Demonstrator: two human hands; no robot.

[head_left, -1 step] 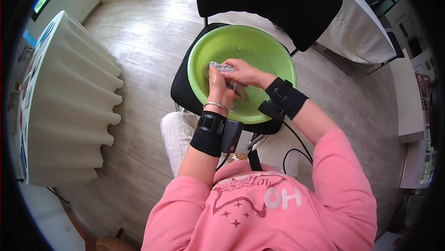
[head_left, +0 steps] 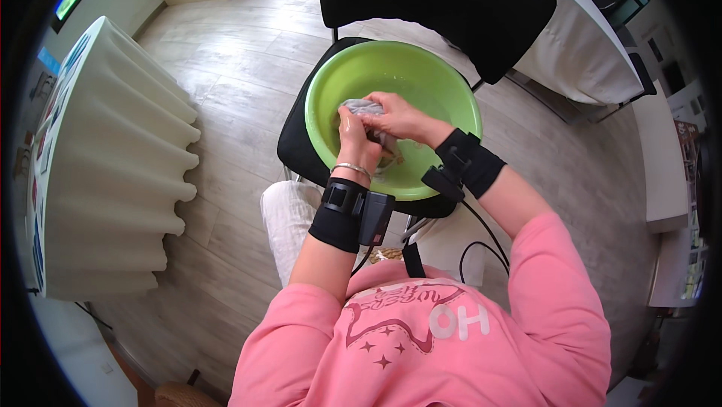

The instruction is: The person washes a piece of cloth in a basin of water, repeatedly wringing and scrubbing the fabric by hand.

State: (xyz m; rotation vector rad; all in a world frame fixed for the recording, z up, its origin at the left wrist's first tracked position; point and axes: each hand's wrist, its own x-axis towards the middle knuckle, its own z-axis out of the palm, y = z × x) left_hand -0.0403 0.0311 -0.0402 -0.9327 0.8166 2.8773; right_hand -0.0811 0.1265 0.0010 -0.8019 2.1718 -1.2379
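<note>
A light green basin (head_left: 444, 83) rests on the seat of a black chair, with shallow water in its bottom. Over its left half, both my hands grip a wet, bunched grey cloth (head_left: 364, 107). My left hand (head_left: 353, 138) is closed on the cloth from the near left, its fingers pointing away from me. From the right, my right hand (head_left: 398, 117) bends over the cloth, fingers curled against the left hand. Part of the cloth hangs below them, toward the water. The palms and some fingertips are hidden.
The black chair back (head_left: 436, 1) rises behind the basin. At left stands a table with a pleated cream cloth (head_left: 120, 166); another draped table (head_left: 579, 53) is at the far right. Black wrist straps carry boxes, and a cable (head_left: 485, 223) loops by my right forearm.
A little more of the grey cloth bulges out above my fingers. Both hands have stayed in nearly the same place, still gripping it.
</note>
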